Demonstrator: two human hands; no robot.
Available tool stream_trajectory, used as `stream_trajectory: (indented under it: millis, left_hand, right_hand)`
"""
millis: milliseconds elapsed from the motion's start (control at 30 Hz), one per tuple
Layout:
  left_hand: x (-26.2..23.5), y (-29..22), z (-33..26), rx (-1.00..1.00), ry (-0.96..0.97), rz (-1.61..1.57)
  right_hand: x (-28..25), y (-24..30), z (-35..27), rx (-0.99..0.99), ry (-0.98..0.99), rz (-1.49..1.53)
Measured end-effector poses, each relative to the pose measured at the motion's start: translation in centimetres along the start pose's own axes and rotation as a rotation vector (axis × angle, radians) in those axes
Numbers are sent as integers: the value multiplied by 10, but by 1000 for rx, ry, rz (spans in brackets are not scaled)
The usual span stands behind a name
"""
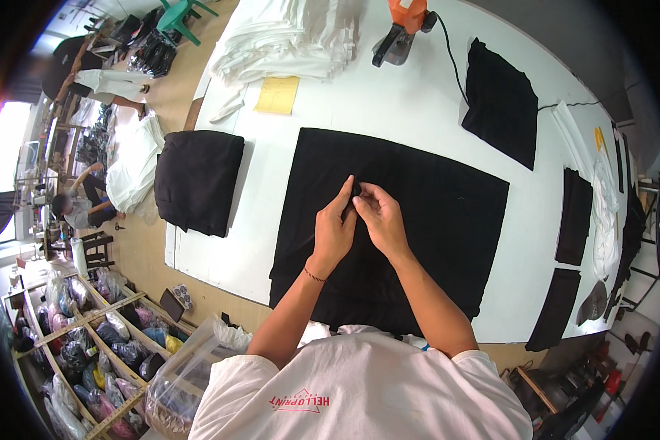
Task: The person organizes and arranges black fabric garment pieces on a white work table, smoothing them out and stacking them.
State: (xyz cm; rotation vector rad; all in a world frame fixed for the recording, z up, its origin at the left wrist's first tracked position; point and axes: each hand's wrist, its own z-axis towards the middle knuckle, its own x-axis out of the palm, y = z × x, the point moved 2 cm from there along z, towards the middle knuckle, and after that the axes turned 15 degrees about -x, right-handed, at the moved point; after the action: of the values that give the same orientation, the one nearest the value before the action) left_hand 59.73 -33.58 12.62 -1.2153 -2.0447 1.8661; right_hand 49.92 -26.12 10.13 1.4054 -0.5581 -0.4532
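A large piece of black cloth (pixel 433 220) lies spread on the white table in front of me, its near edge reaching to my body. Over its middle, my left hand (pixel 335 226) and my right hand (pixel 383 218) meet at the fingertips. Between them is a small dark bit that blends into the cloth; I cannot tell whether it is a pinch of the fabric or a separate piece. The left index finger points upward along it, while the right thumb and index finger close on it from the other side.
A folded black stack (pixel 198 182) sits left on the white table (pixel 257 169). Farther back are piled white garments (pixel 286 37), a yellow paper (pixel 276 95) and an orange corded tool (pixel 405 29). Black pieces (pixel 500 103) lie to the right. Shelves of bagged items (pixel 88 352) stand lower left.
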Motion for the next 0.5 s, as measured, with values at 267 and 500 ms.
stream_trajectory:
  millis: [267, 500]
  left_hand:
    - [2, 4, 0, 26, -11, -29]
    - [-1, -1, -2, 4, -4, 11]
  right_hand:
    - [1, 4, 0, 12, 5, 7]
    - [1, 7, -1, -23, -3, -1]
